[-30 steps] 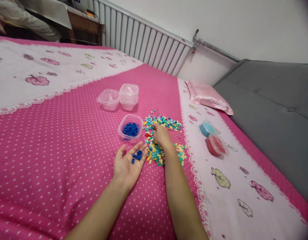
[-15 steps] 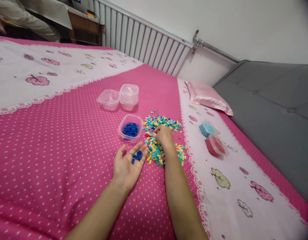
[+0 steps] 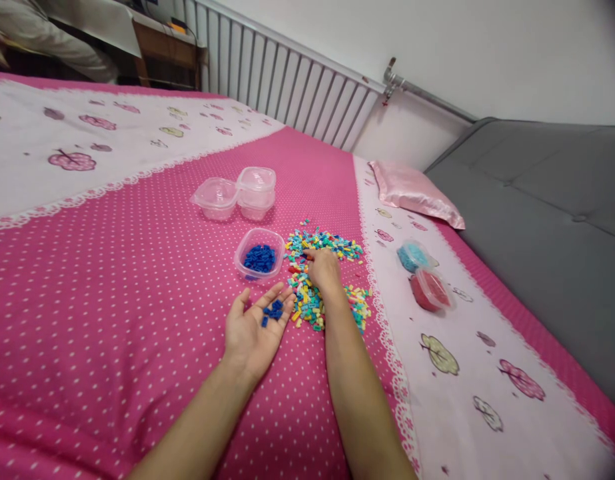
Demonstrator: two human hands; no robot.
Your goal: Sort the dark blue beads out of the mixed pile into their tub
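Observation:
My left hand (image 3: 254, 330) lies palm up with its fingers stretched out, and several small blue toy bricks (image 3: 274, 310) rest on them. Just beyond its fingertips stands a clear plastic tub (image 3: 242, 267) holding more blue bricks (image 3: 260, 259). My right hand (image 3: 324, 272) is palm down over a spread pile of mixed toy bricks (image 3: 307, 307) in yellow, green, light blue and red. Its thumb and index finger reach into the pile, bent toward each other. What lies between those fingertips is too small to make out.
Stacked clear tubs (image 3: 256, 197) and another clear tub (image 3: 217, 200) stand farther back on the pink bedspread (image 3: 152, 280). To the right are a tub of light blue bricks (image 3: 412, 257) and a tub of red bricks (image 3: 430, 291). A pillow (image 3: 417, 193) lies near the grey headboard (image 3: 537, 200).
My right hand has shifted slightly left within the brick pile, and its index finger reaches out more. My left hand stays palm up with the blue bricks on it.

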